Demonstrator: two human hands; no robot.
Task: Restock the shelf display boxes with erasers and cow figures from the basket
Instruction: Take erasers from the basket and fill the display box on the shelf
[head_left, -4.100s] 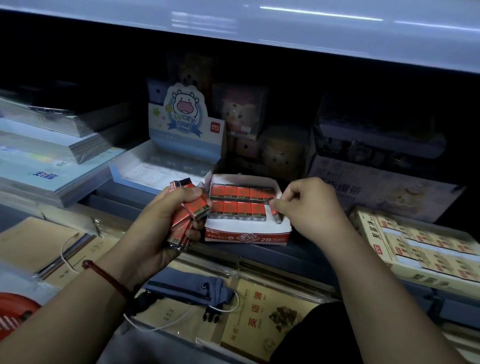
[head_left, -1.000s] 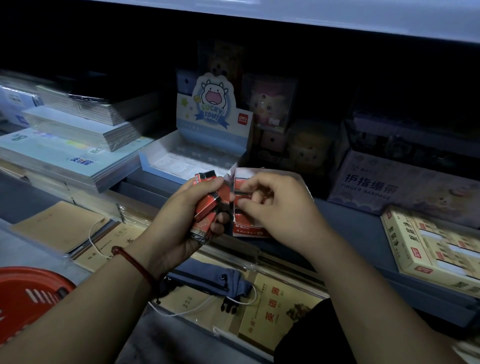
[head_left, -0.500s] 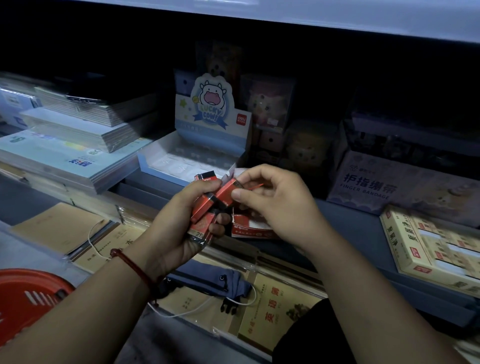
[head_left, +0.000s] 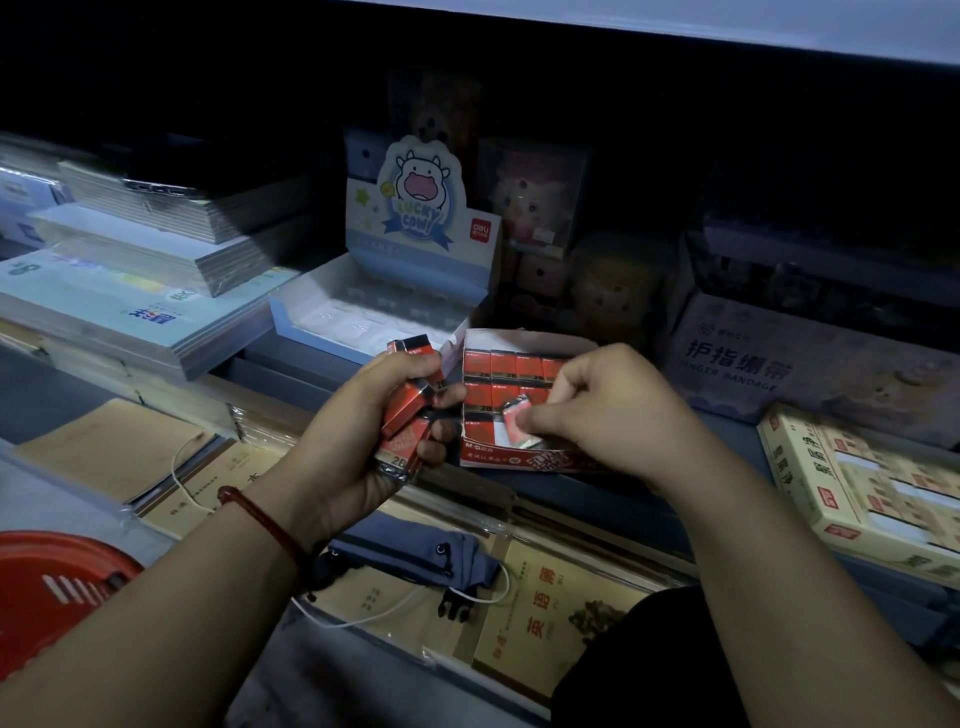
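One eraser (head_left: 516, 422), pinched in the right hand (head_left: 597, 410), has come off the stack (head_left: 410, 405) gripped in the left hand (head_left: 358, 441). It now hangs below the right hand's fingertips over the front row of the eraser box (head_left: 519, 461), so that row is filling.

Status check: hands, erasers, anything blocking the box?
Left hand gripping a handful of red erasers. Right hand pinching a single eraser over front row of eraser display box. Nothing seen blocking; right hand hides the box's right side.

Shelf (head_left: 306, 366): notebook stacks (head_left: 130, 312) left, cow display box (head_left: 332, 317), eraser box (head_left: 519, 460) front, finger-bandage box (head_left: 769, 364) right.
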